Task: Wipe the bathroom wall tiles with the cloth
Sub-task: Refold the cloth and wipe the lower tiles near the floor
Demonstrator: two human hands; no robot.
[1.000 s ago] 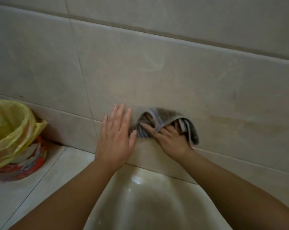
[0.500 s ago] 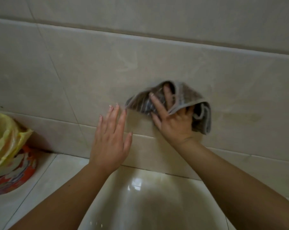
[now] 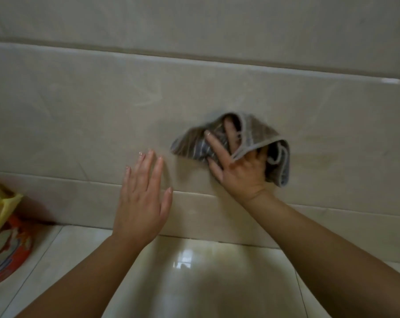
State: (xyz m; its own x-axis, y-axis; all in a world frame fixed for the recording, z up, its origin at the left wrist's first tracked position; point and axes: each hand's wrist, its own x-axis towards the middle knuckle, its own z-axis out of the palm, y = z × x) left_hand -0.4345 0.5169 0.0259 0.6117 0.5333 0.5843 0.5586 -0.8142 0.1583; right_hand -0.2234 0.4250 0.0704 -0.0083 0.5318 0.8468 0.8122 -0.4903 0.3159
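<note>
A grey-brown striped cloth (image 3: 258, 131) lies bunched against the beige wall tiles (image 3: 79, 111), right of centre. My right hand (image 3: 238, 171) presses it flat to the tile with straight, spread fingers. A fold of the cloth drapes over my ring and little fingers and hides them. To the left, my left hand (image 3: 141, 203) lies flat on the wall with its fingers straight and together, a short gap from the cloth, holding nothing. Faint wipe streaks show on the tile above my left hand.
A red-patterned bin (image 3: 8, 251) lined with a yellow plastic bag (image 3: 1, 203) stands at the lower left against the wall. Glossy white floor tiles (image 3: 205, 271) spread below my arms. A brownish stain (image 3: 325, 159) marks the tile right of the cloth.
My right hand has slid the cloth up and to the right along the tile, and its fingers have spread out straight. My left hand stays flat on the wall.
</note>
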